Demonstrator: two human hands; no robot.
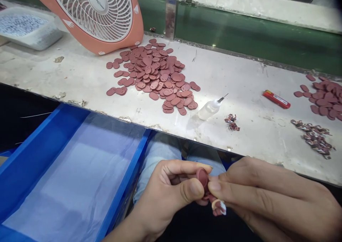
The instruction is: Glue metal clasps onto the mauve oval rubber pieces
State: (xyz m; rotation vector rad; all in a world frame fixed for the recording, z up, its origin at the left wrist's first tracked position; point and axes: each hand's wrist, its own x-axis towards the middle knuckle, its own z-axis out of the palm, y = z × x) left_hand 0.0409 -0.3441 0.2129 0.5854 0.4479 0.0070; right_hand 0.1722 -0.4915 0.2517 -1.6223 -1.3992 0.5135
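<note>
Between both hands, over my lap, is a small reddish-brown oval disc [202, 177]. My left hand [173, 190] pinches the disc between thumb and fingers. My right hand [264, 195] presses its thumb and fingers together at the disc's right side. Below the pinch hangs a small brown and white figurine piece [219, 207]; whether it is joined to the disc is hidden by the fingers. Beyond my hands on the bench stands a translucent needle-tip bottle [210, 109]. Two or so small figurine pieces [232, 122] lie beside it.
A large pile of brown oval discs [157, 71] lies under an orange fan [98, 14]. More discs [327, 97], a cluster of figurine pieces [314, 137] and a red cutter-like object [276, 99] are right. A white tub [40, 35] stands far left; a blue lined bin [37, 133] sits below the bench edge.
</note>
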